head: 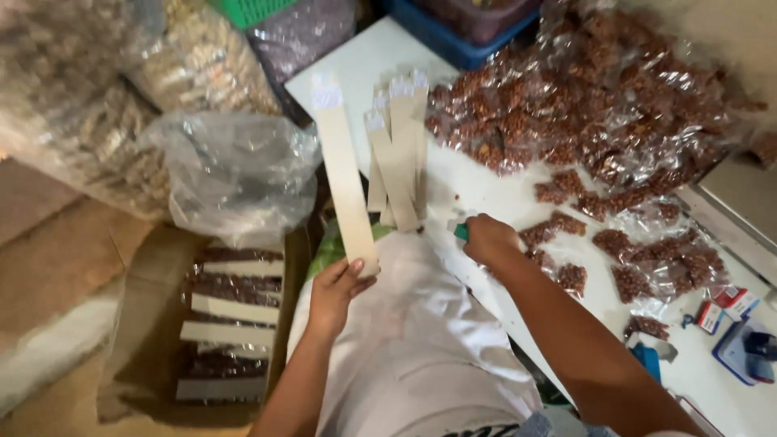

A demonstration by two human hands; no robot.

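Note:
My left hand (336,287) grips the lower end of a long beige cardboard strip (343,174) that points up and away from me. Several more strips of the same kind (396,154) lie fanned on the white table (364,61). My right hand (488,239) rests closed at the table's near edge around a small green object (460,232), most of which is hidden. Small clear packets of brown nuts (566,231) lie just right of that hand, and a big heap of them (583,105) fills the table's far side.
A cardboard box (154,324) on the floor at left holds packets fixed to strips. Large clear bags of snacks (89,97) stand behind it. A crumpled plastic bag (235,174) sits between box and table. Blue crate (453,36) at the back; small boxes and a stapler-like tool (740,336) at right.

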